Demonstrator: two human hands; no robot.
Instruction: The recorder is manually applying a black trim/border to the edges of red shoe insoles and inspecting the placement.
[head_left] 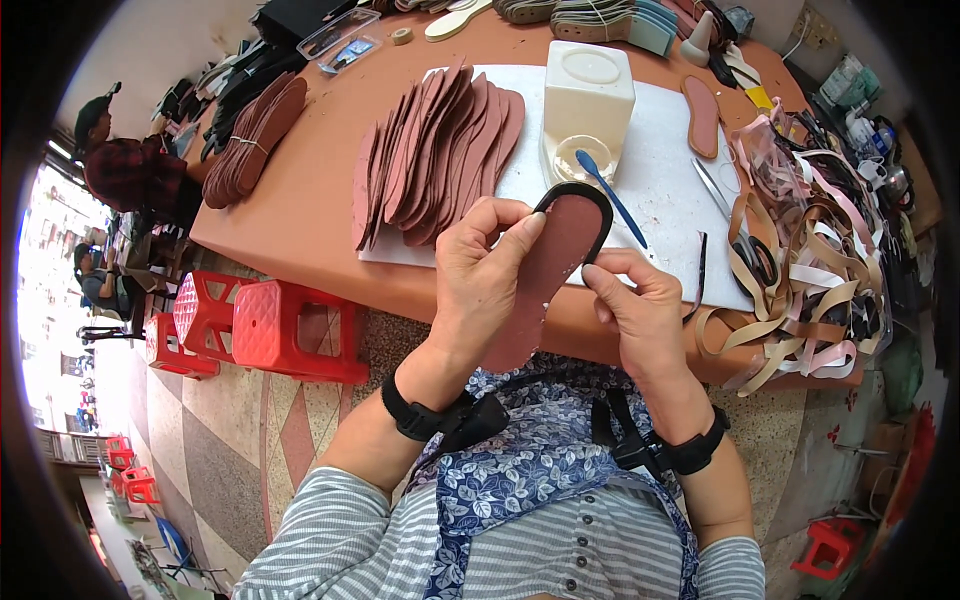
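Both hands' grip (560, 275) around insole (553, 260)

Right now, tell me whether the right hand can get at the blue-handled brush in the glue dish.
Probably yes: the right hand pinches the insole's black edging, and the blue-handled brush lies just beyond, nothing between.

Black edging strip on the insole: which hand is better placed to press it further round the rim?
Probably the right hand: its fingertips pinch the black edging strip at the rim, while the left hand grips the reddish-brown insole.
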